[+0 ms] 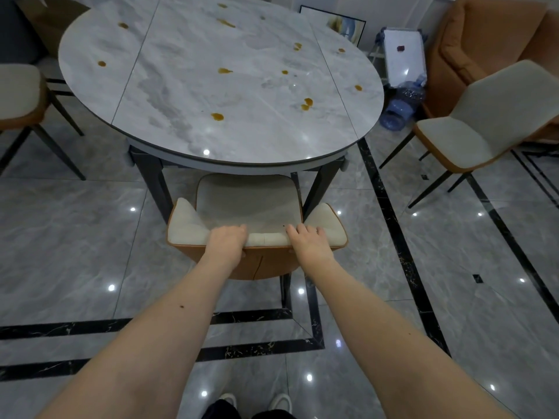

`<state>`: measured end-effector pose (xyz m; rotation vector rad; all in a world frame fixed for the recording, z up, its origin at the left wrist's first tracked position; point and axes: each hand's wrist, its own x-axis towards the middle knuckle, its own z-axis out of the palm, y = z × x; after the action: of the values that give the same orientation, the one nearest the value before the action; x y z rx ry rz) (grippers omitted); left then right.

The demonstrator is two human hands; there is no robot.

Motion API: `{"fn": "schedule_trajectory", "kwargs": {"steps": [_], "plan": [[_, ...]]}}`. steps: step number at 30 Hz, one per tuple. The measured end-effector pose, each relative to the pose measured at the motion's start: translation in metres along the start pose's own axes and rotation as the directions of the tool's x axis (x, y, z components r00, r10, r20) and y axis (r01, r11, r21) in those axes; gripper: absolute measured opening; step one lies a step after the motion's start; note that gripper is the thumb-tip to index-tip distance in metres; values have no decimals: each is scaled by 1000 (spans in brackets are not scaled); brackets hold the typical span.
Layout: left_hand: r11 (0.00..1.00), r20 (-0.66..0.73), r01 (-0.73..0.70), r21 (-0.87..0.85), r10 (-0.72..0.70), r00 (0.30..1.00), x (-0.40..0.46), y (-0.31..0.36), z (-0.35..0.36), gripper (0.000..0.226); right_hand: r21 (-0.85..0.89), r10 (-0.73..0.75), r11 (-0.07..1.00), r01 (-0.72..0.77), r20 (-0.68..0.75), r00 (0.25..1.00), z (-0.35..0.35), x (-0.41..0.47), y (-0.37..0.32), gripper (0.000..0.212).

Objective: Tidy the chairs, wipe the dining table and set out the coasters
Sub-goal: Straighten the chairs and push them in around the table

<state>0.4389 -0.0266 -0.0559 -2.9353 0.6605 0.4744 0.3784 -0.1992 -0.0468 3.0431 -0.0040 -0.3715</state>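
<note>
A round grey marble dining table (187, 86) carries several brown spill spots. In front of me stands a chair (251, 204) with a cream seat and an orange back shell, its seat partly under the table's near edge. My left hand (227, 241) grips the top of the chair's backrest left of the middle, fingers curled over the cream padding. My right hand (308, 240) grips the same top edge right of the middle. No coasters or cloth are in view.
A second chair (465, 137) stands pulled out and angled at the right. A third chair (18, 95) sits at the left edge. An orange armchair (484, 34), a blue water jug (399, 107) and a white box (403, 52) stand at the back right.
</note>
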Motion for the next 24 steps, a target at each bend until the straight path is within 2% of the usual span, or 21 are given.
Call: {"fn": "schedule_trajectory", "kwargs": {"steps": [7,12,20,24], "plan": [[1000,-42,-10,23,11,999,14,-4,-9,31,-2,-12,1000,12,17,1000,-5,20,5,54],[999,-19,-23,45,24,1000,24,-13,-18,26,-33,-29,999,30,34,999,-10,36,3,55],[996,-19,-63,60,65,998,37,-50,-26,27,-17,3,1000,-2,39,999,-23,54,-28,55],[994,11,-98,51,97,995,45,-72,-28,28,-15,31,999,-30,77,997,-30,62,-47,64]]}}
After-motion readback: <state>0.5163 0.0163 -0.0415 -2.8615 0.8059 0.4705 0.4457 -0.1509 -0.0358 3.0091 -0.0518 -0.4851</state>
